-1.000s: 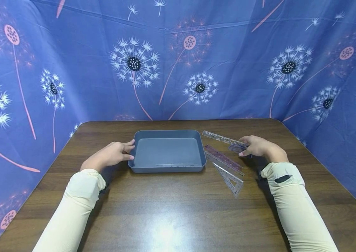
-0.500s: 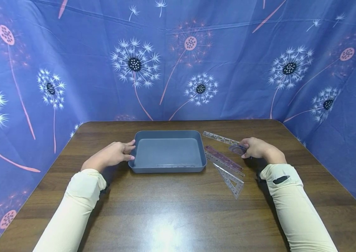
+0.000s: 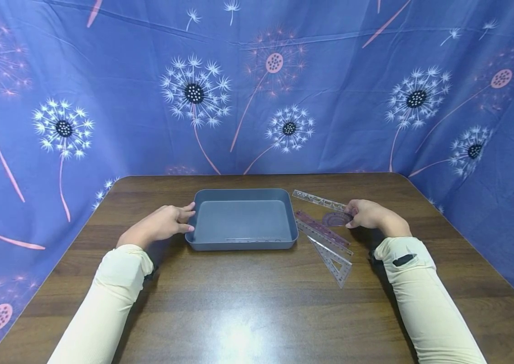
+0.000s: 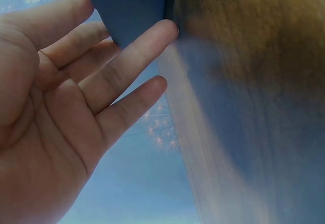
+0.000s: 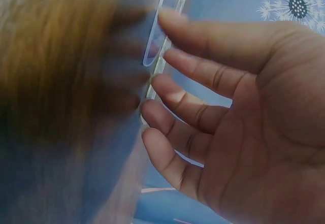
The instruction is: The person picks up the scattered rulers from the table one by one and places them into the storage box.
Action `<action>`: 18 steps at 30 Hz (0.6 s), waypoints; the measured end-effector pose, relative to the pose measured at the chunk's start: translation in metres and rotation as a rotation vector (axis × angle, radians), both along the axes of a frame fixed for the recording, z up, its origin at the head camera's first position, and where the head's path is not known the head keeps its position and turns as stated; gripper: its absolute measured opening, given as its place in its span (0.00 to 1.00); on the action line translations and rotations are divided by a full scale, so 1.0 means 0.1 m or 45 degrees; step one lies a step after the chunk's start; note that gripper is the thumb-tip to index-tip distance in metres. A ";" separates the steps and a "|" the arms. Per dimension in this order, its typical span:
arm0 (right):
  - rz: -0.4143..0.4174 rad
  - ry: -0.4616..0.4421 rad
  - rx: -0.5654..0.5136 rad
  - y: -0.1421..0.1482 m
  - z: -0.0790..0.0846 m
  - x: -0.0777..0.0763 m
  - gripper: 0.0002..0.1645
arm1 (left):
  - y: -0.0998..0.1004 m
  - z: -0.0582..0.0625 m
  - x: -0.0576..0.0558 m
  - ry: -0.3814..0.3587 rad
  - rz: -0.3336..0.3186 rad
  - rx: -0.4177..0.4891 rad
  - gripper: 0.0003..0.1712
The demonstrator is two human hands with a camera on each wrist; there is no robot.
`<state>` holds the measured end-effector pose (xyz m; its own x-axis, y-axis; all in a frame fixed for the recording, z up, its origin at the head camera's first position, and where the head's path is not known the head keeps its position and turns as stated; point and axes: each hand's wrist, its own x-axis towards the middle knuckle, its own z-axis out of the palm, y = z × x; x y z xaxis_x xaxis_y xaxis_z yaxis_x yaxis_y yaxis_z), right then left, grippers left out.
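My left hand (image 3: 158, 223) touches the left end of a grey-blue rectangular tray (image 3: 240, 244). In the left wrist view its fingers (image 4: 127, 64) are extended, some against the tray's outer wall (image 4: 134, 5). My right hand (image 3: 369, 215) is low over the table at the right end of a clear stencil ruler (image 3: 318, 199). Its thumb is beside a clear purplish protractor (image 3: 336, 219). Seen from the right wrist, fingertips (image 5: 165, 87) touch the ruler's edge (image 5: 155, 69), with the thumb near the protractor (image 5: 156, 28).
A purple ruler (image 3: 322, 228), a clear ruler (image 3: 320, 236) and a clear set square (image 3: 333, 260) lie right of the tray. Another clear strip (image 3: 257, 239) lies inside the tray's front edge. Blue floral cloth (image 3: 247, 101) hangs behind the wooden table (image 3: 193, 298).
The protractor has slid left and slightly towards me, off the stencil ruler. My right hand has shifted only a little. The left hand and the tray stay in place.
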<state>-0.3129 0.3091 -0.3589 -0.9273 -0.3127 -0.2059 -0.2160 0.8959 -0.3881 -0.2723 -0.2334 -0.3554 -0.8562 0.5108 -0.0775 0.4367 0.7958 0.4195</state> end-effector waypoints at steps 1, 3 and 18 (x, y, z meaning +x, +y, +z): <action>0.006 0.006 -0.001 -0.01 -0.01 0.00 0.31 | 0.00 0.00 0.00 0.002 -0.001 0.000 0.31; 0.022 0.019 0.014 -0.02 -0.03 -0.01 0.36 | 0.00 -0.01 -0.01 0.006 -0.001 -0.002 0.31; 0.026 -0.003 0.033 -0.14 -0.02 -0.02 0.26 | -0.01 -0.02 -0.01 0.003 0.015 -0.008 0.31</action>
